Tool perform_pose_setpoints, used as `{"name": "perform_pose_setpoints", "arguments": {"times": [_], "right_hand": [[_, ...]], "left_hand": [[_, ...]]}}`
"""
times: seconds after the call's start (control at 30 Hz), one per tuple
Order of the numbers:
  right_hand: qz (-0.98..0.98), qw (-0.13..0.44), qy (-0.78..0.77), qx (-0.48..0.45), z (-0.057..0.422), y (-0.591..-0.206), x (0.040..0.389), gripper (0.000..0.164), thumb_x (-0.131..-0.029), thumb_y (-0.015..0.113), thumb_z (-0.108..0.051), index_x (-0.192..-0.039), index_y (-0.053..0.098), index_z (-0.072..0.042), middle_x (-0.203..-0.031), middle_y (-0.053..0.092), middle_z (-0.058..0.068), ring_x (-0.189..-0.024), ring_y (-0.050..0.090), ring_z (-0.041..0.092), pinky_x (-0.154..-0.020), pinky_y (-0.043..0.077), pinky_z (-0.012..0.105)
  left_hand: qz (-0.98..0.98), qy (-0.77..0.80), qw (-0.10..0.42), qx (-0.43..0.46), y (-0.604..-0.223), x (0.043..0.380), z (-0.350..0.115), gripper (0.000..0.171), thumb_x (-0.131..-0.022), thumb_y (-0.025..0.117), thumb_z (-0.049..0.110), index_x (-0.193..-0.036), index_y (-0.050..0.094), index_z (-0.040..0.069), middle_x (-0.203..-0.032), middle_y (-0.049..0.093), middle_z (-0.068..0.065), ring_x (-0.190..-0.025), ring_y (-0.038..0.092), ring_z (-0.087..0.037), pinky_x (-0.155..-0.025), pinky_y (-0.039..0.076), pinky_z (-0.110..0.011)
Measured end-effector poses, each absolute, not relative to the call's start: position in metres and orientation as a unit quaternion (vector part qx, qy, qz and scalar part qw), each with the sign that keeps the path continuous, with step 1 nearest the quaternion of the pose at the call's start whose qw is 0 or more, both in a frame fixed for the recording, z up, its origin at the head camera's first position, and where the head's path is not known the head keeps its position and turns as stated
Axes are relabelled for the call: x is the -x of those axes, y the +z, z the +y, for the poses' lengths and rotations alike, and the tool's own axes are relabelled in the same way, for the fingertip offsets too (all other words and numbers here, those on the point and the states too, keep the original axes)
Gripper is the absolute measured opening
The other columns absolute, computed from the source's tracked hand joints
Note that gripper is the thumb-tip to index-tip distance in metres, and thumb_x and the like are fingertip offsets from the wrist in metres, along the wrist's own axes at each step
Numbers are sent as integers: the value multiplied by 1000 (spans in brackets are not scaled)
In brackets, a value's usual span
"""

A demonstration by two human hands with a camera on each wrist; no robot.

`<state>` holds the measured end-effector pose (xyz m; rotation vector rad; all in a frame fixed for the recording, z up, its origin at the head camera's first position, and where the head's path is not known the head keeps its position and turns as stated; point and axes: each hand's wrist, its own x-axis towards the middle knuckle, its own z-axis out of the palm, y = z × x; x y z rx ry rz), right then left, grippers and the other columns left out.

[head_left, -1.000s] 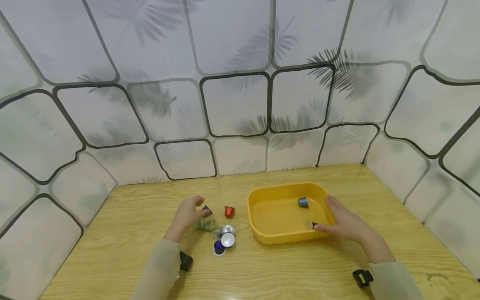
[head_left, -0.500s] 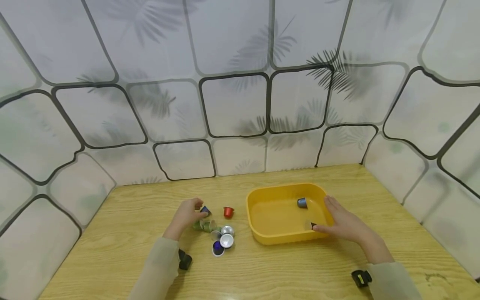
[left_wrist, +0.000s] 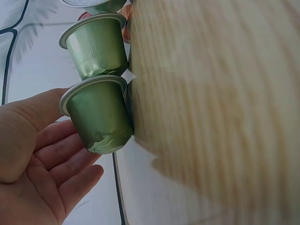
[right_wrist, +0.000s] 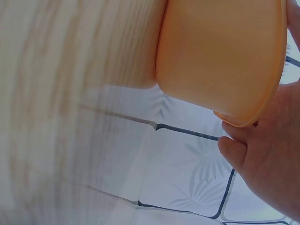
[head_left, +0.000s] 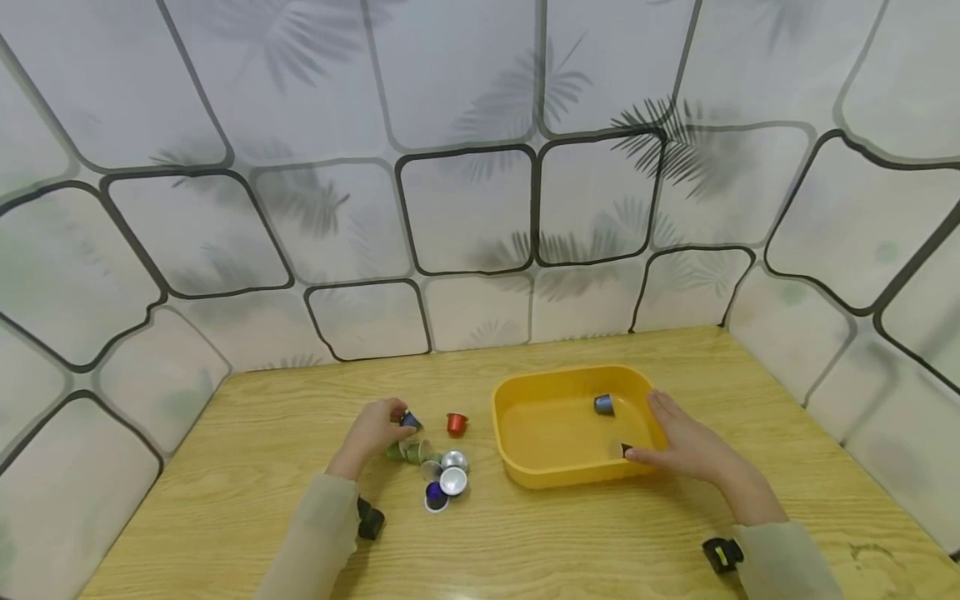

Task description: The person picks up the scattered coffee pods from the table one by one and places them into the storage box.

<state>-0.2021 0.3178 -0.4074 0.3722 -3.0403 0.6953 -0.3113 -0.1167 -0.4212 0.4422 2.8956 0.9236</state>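
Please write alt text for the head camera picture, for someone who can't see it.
A person's left hand pinches a blue coffee capsule near green capsules, silvery capsules, a purple capsule and a red capsule on a wooden table. The right hand touches the right end of a yellow tray holding two more capsules.

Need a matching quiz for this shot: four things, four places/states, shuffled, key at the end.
Things
1. red capsule
2. left hand
3. purple capsule
4. right hand

Places/states
A. holding the right side of the yellow tray
B. standing apart on the table
C. at the near end of the capsule pile
D. pinching a blue capsule

Pairs: 1-B, 2-D, 3-C, 4-A
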Motion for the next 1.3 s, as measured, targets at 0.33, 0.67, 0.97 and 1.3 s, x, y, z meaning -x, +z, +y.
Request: {"name": "perform_pose_setpoints", "arguments": {"times": [0.33, 0.67, 0.97, 1.3], "right_hand": [[-968, 1, 220, -122, 318, -408, 203, 103, -74, 58, -57, -133, 15, 15, -138, 11, 33, -125, 14, 45, -96, 18, 55], [-968, 2, 218, -122, 319, -409, 203, 103, -74, 58, -58, -133, 16, 16, -138, 11, 33, -125, 14, 45, -96, 17, 55], [-968, 0, 221, -119, 318, -408, 202, 104, -74, 57, -58, -134, 15, 15, -139, 11, 32, -125, 13, 44, -97, 17, 55], [-968, 0, 222, -117, 317, -408, 201, 103, -74, 57, -58, -134, 15, 15, -139, 11, 32, -125, 14, 44, -96, 18, 55]], "left_hand": [[943, 295, 39, -146, -422, 312, -116, 37, -77, 68, 11, -107, 56, -7, -99, 60, -16, -93, 56, -29, -80, 44, -41], [945, 283, 42, -159, -426, 315, -116, 32, -77, 69, 10, -103, 58, -5, -96, 61, -14, -91, 56, -27, -80, 44, -41], [942, 286, 39, -173, -429, 315, -115, 30, -74, 70, 8, -99, 60, -5, -90, 62, -10, -85, 57, -22, -77, 45, -38], [941, 281, 46, -183, -430, 315, -114, 25, -73, 70, 4, -95, 61, -4, -85, 61, -8, -81, 57, -20, -74, 46, -36]]}}
